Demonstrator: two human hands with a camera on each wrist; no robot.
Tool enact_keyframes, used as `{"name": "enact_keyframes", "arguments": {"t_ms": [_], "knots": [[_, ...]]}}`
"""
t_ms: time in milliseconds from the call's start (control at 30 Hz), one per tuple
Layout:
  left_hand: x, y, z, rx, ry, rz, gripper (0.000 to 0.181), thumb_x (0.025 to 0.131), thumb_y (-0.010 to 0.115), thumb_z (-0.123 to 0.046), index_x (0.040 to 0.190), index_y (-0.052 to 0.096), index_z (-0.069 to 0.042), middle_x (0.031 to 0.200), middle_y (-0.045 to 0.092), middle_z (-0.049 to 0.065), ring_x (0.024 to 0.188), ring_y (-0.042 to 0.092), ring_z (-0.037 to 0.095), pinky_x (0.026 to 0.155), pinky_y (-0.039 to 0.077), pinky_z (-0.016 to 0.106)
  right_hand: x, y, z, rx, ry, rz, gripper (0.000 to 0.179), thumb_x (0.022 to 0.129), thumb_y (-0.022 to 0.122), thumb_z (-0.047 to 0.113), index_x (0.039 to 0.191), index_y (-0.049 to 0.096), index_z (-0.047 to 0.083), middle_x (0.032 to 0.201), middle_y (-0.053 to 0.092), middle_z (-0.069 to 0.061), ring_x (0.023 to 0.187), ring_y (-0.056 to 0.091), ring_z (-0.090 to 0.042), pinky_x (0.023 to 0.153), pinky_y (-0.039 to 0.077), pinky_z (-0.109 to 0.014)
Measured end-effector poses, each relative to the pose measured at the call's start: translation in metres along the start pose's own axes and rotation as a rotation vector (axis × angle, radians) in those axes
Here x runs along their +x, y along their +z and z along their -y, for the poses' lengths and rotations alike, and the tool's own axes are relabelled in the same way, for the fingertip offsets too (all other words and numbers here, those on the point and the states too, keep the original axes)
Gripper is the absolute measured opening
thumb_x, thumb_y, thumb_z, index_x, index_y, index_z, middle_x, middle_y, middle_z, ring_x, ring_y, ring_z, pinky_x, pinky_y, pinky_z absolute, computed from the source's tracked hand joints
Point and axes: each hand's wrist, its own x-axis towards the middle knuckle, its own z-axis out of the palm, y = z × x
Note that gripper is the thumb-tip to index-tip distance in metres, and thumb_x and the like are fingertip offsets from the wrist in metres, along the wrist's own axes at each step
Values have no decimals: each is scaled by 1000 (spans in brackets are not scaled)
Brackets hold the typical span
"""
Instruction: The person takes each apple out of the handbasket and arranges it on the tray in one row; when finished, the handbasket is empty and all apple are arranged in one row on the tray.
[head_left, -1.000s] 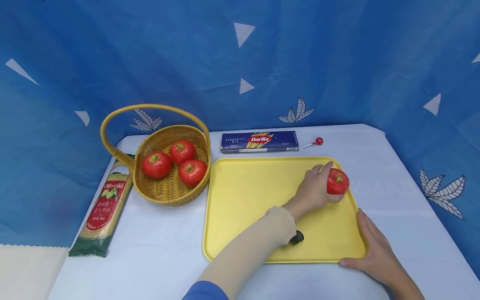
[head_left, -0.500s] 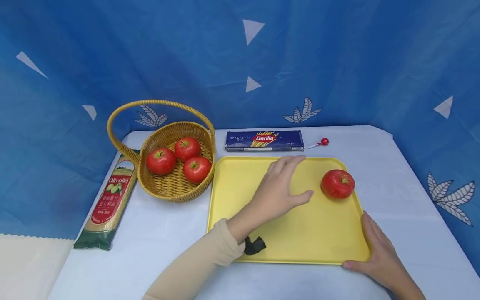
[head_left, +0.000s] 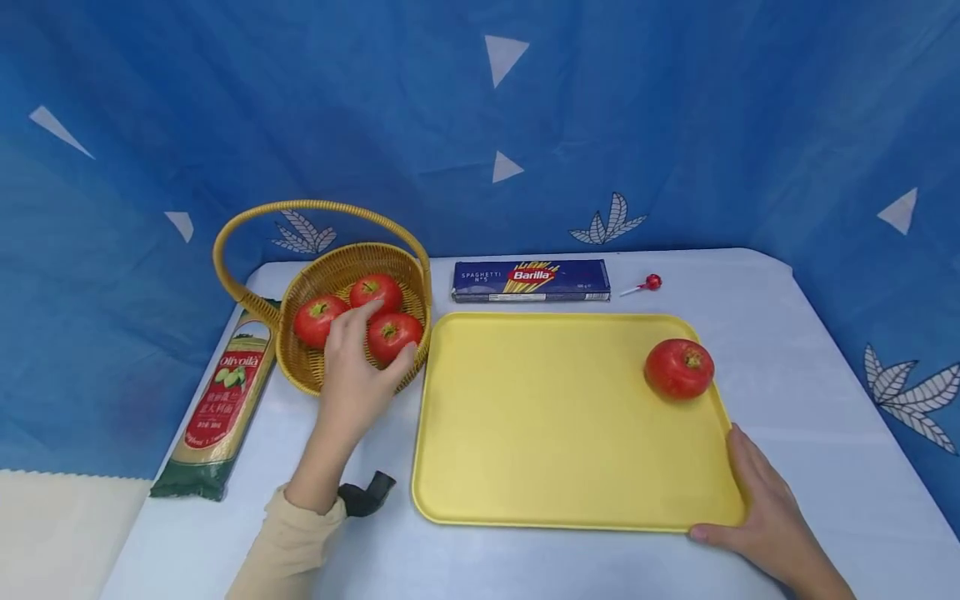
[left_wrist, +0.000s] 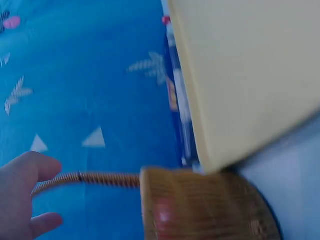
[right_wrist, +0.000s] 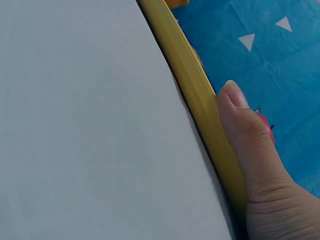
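My left hand is over the front of a wicker basket, its thumb and fingers spread on either side of a red apple. Two more red apples lie in the basket, one partly behind the fingers and another at the back. In the left wrist view that hand has a gap between thumb and finger, with nothing in it. My right hand rests against the near right corner of a yellow tray, thumb straight along the front rim. A single apple sits on the tray's right side.
Behind the tray lie a blue spaghetti box and a red lollipop. A spaghetti packet lies left of the basket, whose tall handle arches over it. A blue cloth hangs behind the table.
My left hand has let go of the apple on the tray's right side and moved left across to the basket. The right hand stays at the tray corner.
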Motion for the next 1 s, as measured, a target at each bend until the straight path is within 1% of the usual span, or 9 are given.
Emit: {"name": "enact_keyframes", "arguments": {"t_ms": [100,167,233,433,533,600,667,800,1000], "knots": [[11,-8,18,27,-68,47,71,87,74,-29,149,42,-22,147,37,18,139,32,37,98,46,67,1,-1,0,10,19,16,137,72,85,48,156,-19,19,165,-11,-23,146,1,-56,106,9,-80],[17,-11,27,48,-95,92,72,87,74,-29,150,40,-21,146,36,21,138,32,41,98,44,69,1,-2,1,13,34,28,137,72,84,49,156,-20,20,165,-13,-22,146,0,-56,105,10,-81],[23,-12,35,77,-114,147,74,88,73,-30,152,37,-22,148,34,24,138,32,45,98,42,72,2,-2,1,19,29,27,137,72,85,49,156,-19,19,165,-12,-22,146,1,-56,105,10,-81],[36,-8,52,141,-172,352,81,89,71,-35,156,27,-28,149,32,28,134,36,51,96,43,73,1,-2,2,18,36,23,137,72,85,49,156,-19,20,165,-12,-22,146,2,-56,105,10,-81],[41,-5,57,155,-184,422,85,87,74,-38,156,26,-28,146,36,28,132,39,50,95,45,71,1,-3,2,15,42,24,137,72,84,49,156,-19,20,165,-11,-23,146,3,-56,105,12,-81],[43,-3,60,162,-184,446,86,85,76,-40,156,27,-28,144,38,27,131,40,49,95,45,71,1,-2,2,10,43,24,137,72,85,50,156,-19,20,165,-11,-23,145,4,-56,104,13,-81],[45,-1,60,162,-183,457,88,83,78,-39,155,28,-28,143,39,26,132,40,48,95,45,70,1,-2,3,4,46,23,137,72,85,50,156,-20,20,165,-11,-23,145,5,-56,104,13,-81],[48,3,61,158,-178,455,89,81,81,-35,154,29,-27,143,42,23,134,38,45,96,46,69,0,-2,3,1,39,16,138,71,85,50,156,-19,19,165,-10,-23,145,5,-56,104,12,-81],[52,8,61,190,-177,457,91,80,81,-34,155,28,-29,146,43,22,134,39,45,97,45,69,0,0,1,12,14,1,139,70,86,49,156,-18,20,165,-10,-22,146,4,-56,106,9,-80]]}}
